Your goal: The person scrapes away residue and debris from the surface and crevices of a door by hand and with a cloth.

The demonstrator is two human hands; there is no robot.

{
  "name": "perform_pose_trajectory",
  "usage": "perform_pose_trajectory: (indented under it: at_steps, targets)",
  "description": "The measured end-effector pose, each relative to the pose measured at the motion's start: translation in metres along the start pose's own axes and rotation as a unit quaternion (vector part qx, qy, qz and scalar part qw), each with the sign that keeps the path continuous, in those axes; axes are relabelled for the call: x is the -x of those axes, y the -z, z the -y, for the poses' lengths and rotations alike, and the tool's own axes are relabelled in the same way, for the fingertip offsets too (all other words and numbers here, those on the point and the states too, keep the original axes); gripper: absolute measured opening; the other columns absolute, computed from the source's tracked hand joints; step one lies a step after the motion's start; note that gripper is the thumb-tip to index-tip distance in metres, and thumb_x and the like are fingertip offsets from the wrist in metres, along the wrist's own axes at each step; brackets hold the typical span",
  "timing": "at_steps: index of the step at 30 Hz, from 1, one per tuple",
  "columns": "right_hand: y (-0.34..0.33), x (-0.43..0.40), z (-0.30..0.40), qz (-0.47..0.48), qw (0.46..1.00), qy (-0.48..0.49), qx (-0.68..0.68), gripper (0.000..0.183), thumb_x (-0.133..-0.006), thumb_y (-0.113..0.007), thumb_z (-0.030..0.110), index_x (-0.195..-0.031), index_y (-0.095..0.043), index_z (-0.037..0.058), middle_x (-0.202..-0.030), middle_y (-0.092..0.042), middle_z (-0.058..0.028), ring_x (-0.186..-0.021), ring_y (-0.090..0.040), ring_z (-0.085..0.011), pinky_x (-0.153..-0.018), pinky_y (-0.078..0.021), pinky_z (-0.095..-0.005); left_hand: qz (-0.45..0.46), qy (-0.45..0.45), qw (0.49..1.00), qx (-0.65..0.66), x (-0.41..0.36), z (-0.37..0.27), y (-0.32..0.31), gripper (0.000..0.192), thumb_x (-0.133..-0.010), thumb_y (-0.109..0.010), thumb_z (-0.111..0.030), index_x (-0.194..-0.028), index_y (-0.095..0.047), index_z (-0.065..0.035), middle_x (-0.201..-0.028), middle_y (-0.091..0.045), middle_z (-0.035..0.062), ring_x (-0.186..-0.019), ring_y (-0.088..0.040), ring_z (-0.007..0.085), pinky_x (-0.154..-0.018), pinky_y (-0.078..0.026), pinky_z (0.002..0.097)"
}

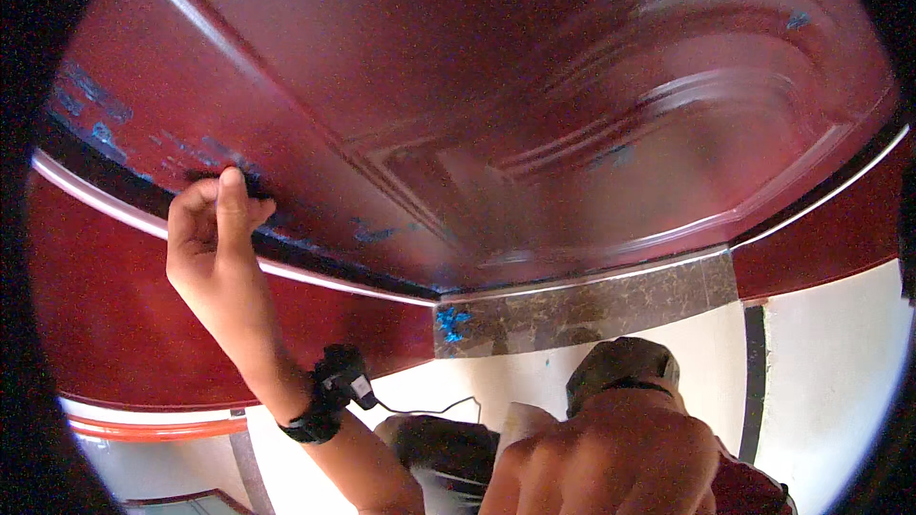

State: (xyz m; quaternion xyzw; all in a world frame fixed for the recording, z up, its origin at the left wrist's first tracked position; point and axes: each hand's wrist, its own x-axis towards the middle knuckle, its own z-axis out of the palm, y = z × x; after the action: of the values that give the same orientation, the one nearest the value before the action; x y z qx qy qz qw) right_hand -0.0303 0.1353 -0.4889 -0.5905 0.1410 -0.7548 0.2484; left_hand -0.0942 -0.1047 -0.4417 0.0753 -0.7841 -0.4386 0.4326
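Note:
A dark red panelled door with raised mouldings fills the upper view. At its lower left edge, my left hand has its thumb and fingertips drawn together by patches of blue film residue. Something dark shows behind those fingertips; whether it is a held piece or a shadow is unclear. My right hand is curled close to the camera at the bottom, its back towards me. Its fingers and palm are hidden, so I cannot tell what it holds.
Blue scraps lie on the brown marble-look threshold. Red door frame runs at the left. My left wrist wears a black strap with a small black device, near a thin cable. Dark footwear shows on the pale floor.

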Motion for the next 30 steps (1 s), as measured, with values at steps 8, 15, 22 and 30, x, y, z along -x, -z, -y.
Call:
perform_pose_trajectory:
  at_steps: [8,15,22,30]
  targets:
    - [-0.022,0.011,0.024,-0.117,0.935,-0.332,0.045,0.027,-0.088,-0.053,0.034,-0.081,-0.059,0.0091,-0.078,-0.060,-0.0088,-0.073,-0.059,-0.0142,-0.065,-0.0486,-0.0273,-0.063,-0.162,0.946,-0.275,0.002,-0.021,-0.005,0.018,-0.092,-0.069,-0.017,-0.093,-0.068,0.0003,-0.075,-0.068,0.0081,-0.068,-0.063,0.0110,-0.061,-0.049,0.0266]
    - [0.018,0.006,0.042,-0.270,0.941,-0.100,0.180,0.022,-0.092,-0.050,0.029,-0.083,-0.057,0.0094,-0.067,-0.057,-0.0054,-0.060,-0.052,-0.0133,-0.057,-0.0404,-0.0284,-0.075,-0.171,0.932,-0.312,0.015,-0.003,0.008,0.010,-0.090,-0.066,-0.010,-0.091,-0.067,0.0007,-0.073,-0.068,0.0108,-0.064,-0.065,0.0159,-0.061,-0.051,0.0295]
    - [0.060,0.020,0.082,-0.370,0.787,0.133,0.476,0.025,-0.098,-0.045,0.023,-0.077,-0.048,0.0100,-0.046,-0.044,0.0019,-0.038,-0.029,-0.0086,-0.047,-0.0269,-0.0301,-0.037,-0.134,0.958,-0.252,0.021,-0.028,-0.015,0.005,-0.087,-0.061,-0.003,-0.086,-0.060,0.0020,-0.071,-0.062,0.0158,-0.061,-0.061,0.0268,-0.058,-0.048,0.0350]
    - [0.074,0.055,0.092,-0.410,0.685,0.074,0.597,0.016,-0.092,-0.058,0.012,-0.083,-0.060,-0.0018,-0.058,-0.049,0.0003,-0.048,-0.038,-0.0047,-0.049,-0.0314,-0.0230,-0.013,-0.125,0.973,-0.195,0.041,-0.034,-0.007,0.005,-0.083,-0.060,-0.002,-0.085,-0.059,0.0028,-0.069,-0.060,0.0137,-0.059,-0.059,0.0244,-0.058,-0.047,0.0342]
